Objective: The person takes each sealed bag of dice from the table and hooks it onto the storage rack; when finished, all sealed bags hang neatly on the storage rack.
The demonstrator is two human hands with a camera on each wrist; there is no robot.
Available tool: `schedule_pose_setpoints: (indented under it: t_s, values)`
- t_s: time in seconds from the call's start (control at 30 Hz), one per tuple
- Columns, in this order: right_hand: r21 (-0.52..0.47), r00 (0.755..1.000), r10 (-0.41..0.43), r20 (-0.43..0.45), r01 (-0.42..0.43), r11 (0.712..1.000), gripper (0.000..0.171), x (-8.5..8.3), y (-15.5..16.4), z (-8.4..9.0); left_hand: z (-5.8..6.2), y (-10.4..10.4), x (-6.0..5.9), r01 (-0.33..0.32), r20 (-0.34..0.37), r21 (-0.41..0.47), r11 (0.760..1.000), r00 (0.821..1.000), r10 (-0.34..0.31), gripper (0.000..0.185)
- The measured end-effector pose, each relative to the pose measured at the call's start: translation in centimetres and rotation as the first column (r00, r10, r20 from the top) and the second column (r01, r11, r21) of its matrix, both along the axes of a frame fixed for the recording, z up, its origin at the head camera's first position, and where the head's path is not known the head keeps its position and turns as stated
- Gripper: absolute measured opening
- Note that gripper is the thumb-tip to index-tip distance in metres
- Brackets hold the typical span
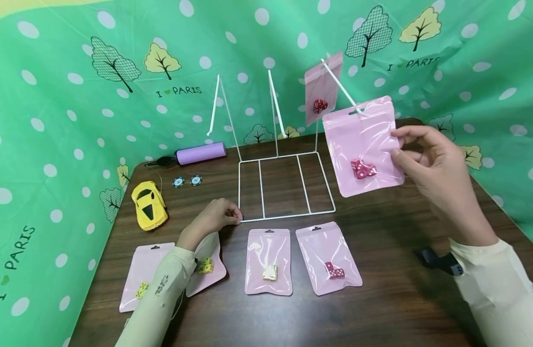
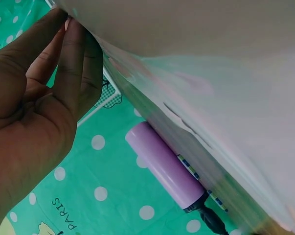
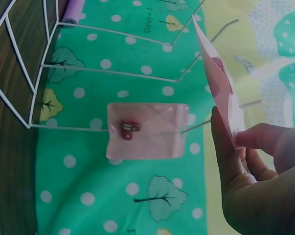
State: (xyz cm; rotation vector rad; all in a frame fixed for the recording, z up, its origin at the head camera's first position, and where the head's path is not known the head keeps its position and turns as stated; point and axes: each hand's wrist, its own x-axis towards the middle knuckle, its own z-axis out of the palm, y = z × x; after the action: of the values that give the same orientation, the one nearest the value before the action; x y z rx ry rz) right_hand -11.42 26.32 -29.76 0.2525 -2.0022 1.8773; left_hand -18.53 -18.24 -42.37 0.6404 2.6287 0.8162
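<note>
My right hand [image 1: 437, 168] pinches the right edge of a pink zip pouch [image 1: 341, 140] with red dice [image 1: 363, 169] inside. The pouch's top hole is at the tip of the rack's right hook [image 1: 339, 86], and the tip seems to poke through it. In the right wrist view the pouch [image 3: 216, 73] is edge-on between thumb and fingers. Farther back on that hook hangs another pink pouch [image 1: 324, 89] with red dice. My left hand [image 1: 214, 217] holds the front left corner of the white wire rack [image 1: 288, 216] between thumb and fingers.
Several pink pouches lie in front: one with red dice [image 1: 325, 246], one with white dice [image 1: 266, 248], and two with yellow dice, one [image 1: 151, 260] left of the sleeve. A yellow toy car [image 1: 149, 206], poker chips [image 1: 196, 180] and a purple pump [image 1: 201, 153] stand back left.
</note>
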Motion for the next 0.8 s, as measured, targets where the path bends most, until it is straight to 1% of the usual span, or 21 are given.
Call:
schedule_pose_setpoints:
  t_s: [0.17,0.23,0.37,0.43,0.5,0.63,0.73,0.8]
  values:
    - [0.03,0.999,-0.042,0.026,0.041,0.999,0.031,-2.6,-0.6,-0.3,0.0,0.1,-0.1,-0.004,0.002,-0.009,1.0,1.0,0.004,0.01]
    - [-0.004,0.999,-0.036,0.035,0.036,0.999,0.031,-3.8,-0.9,-0.5,-0.1,0.2,0.0,-0.006,0.009,-0.014,1.0,1.0,0.006,0.01]
    - [-0.12,0.998,-0.006,0.059,0.013,0.993,0.029,-6.4,-1.5,-0.7,-0.2,0.3,0.0,-0.01,0.018,-0.016,1.0,1.0,0.01,0.01]
    - [-0.139,0.997,-0.009,0.07,0.019,0.99,0.029,-7.8,-1.8,-0.7,-0.2,0.3,0.1,-0.01,0.02,-0.012,1.0,1.0,0.01,0.01]
    - [-0.118,0.996,-0.025,0.082,0.035,0.992,0.028,-9.2,-2.1,-0.5,0.0,0.2,0.1,-0.007,0.015,-0.009,1.0,1.0,0.007,0.011]
    - [-0.035,0.992,-0.078,0.094,0.082,0.996,0.027,-11.5,-2.7,-0.1,0.0,0.1,0.1,-0.005,0.009,-0.005,1.0,1.0,0.005,0.011]
    - [0.039,0.99,-0.114,0.084,0.112,0.993,0.027,-12.8,-3.0,-0.1,0.1,0.1,0.2,-0.005,0.007,-0.001,1.0,1.0,0.005,0.011]
    - [0.069,0.989,-0.126,0.073,0.121,0.99,0.027,-13.3,-3.1,-0.2,0.2,0.1,0.2,-0.006,0.007,0.001,1.0,1.0,0.006,0.011]
